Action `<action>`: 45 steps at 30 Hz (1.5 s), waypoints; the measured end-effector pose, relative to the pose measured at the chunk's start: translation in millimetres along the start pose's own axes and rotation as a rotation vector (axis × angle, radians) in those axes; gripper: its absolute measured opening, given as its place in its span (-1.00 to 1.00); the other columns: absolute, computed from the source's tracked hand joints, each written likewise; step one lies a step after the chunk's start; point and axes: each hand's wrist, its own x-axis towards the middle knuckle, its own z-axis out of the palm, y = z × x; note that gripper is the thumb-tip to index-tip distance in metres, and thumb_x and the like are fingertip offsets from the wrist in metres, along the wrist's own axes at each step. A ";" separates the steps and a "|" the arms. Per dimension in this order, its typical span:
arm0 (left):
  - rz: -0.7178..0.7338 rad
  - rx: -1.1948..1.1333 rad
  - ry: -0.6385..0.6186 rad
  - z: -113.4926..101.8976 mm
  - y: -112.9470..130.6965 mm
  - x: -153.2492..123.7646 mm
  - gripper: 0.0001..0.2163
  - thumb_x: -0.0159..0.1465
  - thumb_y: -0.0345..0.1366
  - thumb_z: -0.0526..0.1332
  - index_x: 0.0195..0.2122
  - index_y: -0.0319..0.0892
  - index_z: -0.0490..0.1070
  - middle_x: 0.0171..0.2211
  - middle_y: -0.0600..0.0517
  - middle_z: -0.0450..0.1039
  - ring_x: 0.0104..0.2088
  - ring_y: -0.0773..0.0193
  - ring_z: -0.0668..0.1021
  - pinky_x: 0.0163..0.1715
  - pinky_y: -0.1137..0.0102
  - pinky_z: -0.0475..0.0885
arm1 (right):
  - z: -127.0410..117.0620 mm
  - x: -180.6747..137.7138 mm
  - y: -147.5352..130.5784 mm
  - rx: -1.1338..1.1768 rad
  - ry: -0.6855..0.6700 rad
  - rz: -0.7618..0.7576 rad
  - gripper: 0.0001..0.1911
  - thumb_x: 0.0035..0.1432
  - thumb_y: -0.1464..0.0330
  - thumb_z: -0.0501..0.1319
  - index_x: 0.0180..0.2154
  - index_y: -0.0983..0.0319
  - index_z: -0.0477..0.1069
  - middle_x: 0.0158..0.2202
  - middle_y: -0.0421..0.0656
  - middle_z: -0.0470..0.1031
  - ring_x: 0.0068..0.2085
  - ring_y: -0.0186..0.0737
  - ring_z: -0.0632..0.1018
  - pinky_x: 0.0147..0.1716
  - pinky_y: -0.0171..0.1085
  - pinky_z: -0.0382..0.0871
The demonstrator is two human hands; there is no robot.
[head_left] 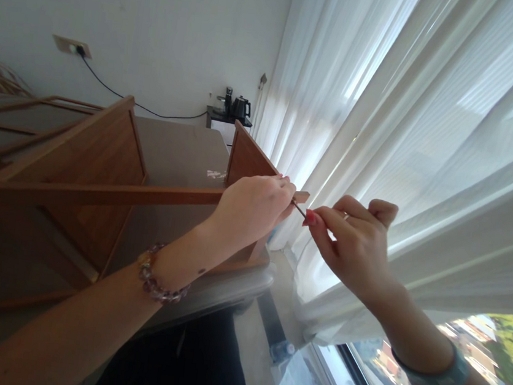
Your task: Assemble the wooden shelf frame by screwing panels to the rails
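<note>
A wooden shelf frame (103, 156) lies on its side on a table. My left hand (255, 208) is closed around the end of its long wooden rail (122, 192), near the rail's tip. My right hand (353, 237) pinches a thin metal rod or screw (299, 210) between thumb and forefinger, its point at the rail's end by my left fingers. A bead bracelet is on my left wrist, a teal band on my right.
White sheer curtains (429, 144) hang right of my hands, with a window and outdoor view at bottom right. The brown table (182, 153) carries the frame. A kettle (240, 109) stands on a small cabinet at the far wall. A cable runs from a wall socket (72, 46).
</note>
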 end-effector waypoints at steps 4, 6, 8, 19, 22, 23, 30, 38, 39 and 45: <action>0.010 0.011 -0.018 -1.6 -0.5 0.5 -0.74 0.40 -0.18 0.07 -0.17 -0.22 0.48 -0.27 -0.05 0.59 -0.38 0.16 0.63 -0.53 0.39 0.24 | 7.7 -5.0 2.1 0.668 -0.190 0.437 -0.52 0.43 0.15 -0.04 -0.44 0.20 0.43 -0.67 -0.33 0.25 -0.55 -0.41 0.33 -0.27 -0.20 0.08; 0.009 0.016 -0.037 -2.1 -0.6 0.7 -0.74 0.40 -0.19 0.07 -0.14 -0.22 0.48 -0.21 -0.07 0.60 -0.35 0.15 0.63 -0.50 0.39 0.28 | 10.4 -8.1 5.4 0.990 -0.271 0.579 -0.48 0.40 0.04 -0.06 -0.40 0.21 0.44 -0.66 -0.33 0.23 -0.57 -0.40 0.29 -0.35 -0.24 0.11; -0.008 0.022 -0.055 -1.8 -0.3 0.6 -0.73 0.40 -0.18 0.07 -0.11 -0.21 0.48 -0.16 -0.08 0.59 -0.31 0.13 0.64 -0.48 0.38 0.32 | 11.8 -11.2 7.1 1.248 -0.329 0.692 -0.46 0.35 -0.03 -0.04 -0.38 0.22 0.43 -0.65 -0.32 0.19 -0.56 -0.38 0.26 -0.41 -0.27 0.12; -0.007 0.009 -0.070 -2.4 0.8 -0.6 -0.76 0.39 -0.24 0.10 -0.04 -0.20 0.47 -0.02 -0.09 0.55 -0.22 0.13 0.64 -0.39 0.38 0.41 | 26.1 -21.1 -30.8 1.418 -0.210 0.868 -0.56 0.34 0.00 0.00 -0.36 0.20 0.30 -0.65 -0.36 0.06 -0.60 -0.40 0.12 -0.52 -0.30 0.02; -0.010 0.009 -0.073 -2.6 1.0 -0.1 -0.75 0.40 -0.22 0.08 -0.08 -0.20 0.48 -0.09 -0.08 0.58 -0.26 0.14 0.64 -0.42 0.38 0.39 | 26.2 -23.7 -29.8 0.873 -0.078 0.702 -0.72 0.43 0.20 -0.06 -0.18 0.19 0.32 -0.61 -0.32 0.30 -0.53 -0.34 0.34 -0.36 -0.24 0.16; -0.010 0.010 -0.068 -2.2 0.9 0.0 -0.75 0.40 -0.21 0.07 -0.09 -0.20 0.48 -0.12 -0.07 0.59 -0.28 0.15 0.64 -0.43 0.38 0.38 | 25.2 -24.9 -26.9 0.642 -0.022 0.608 -0.81 0.42 0.28 -0.02 -0.09 0.18 0.32 -0.56 -0.30 0.39 -0.46 -0.32 0.41 -0.27 -0.21 0.18; 0.012 0.022 -0.061 -0.1 -1.1 0.2 -0.72 0.42 -0.21 0.03 -0.08 -0.23 0.47 -0.14 -0.09 0.58 -0.27 0.17 0.64 -0.44 0.40 0.35 | 5.7 -29.8 -1.1 -0.188 0.049 -0.197 -0.56 0.20 0.54 0.25 0.09 0.13 0.36 0.00 -0.22 0.53 -0.06 -0.20 0.41 -0.20 -0.23 0.20; 0.046 0.030 -0.055 -1.7 -1.6 0.3 -0.72 0.43 -0.21 0.02 -0.11 -0.25 0.47 -0.18 -0.09 0.59 -0.29 0.21 0.63 -0.48 0.43 0.29 | -7.6 -30.6 6.4 -0.272 0.042 -0.294 -0.52 0.20 0.40 0.32 0.15 0.18 0.35 0.01 -0.23 0.55 -0.19 -0.22 0.45 -0.33 -0.22 0.22; 0.046 0.033 -0.053 -1.7 -1.4 0.0 -0.71 0.43 -0.21 0.02 -0.11 -0.26 0.47 -0.18 -0.10 0.59 -0.29 0.21 0.63 -0.48 0.43 0.29 | -7.1 -30.4 7.2 -0.272 0.058 -0.291 -0.53 0.19 0.40 0.34 0.13 0.20 0.37 -0.02 -0.23 0.56 -0.22 -0.23 0.45 -0.35 -0.22 0.21; 0.050 0.033 -0.035 -2.1 -0.5 -0.9 -0.74 0.42 -0.21 0.06 -0.11 -0.26 0.46 -0.18 -0.08 0.59 -0.27 0.20 0.63 -0.49 0.42 0.27 | -0.5 -23.1 4.5 -0.146 0.101 -0.237 -0.63 0.16 0.39 0.36 0.01 0.28 0.43 -0.20 -0.17 0.62 -0.35 -0.25 0.43 -0.37 -0.19 0.12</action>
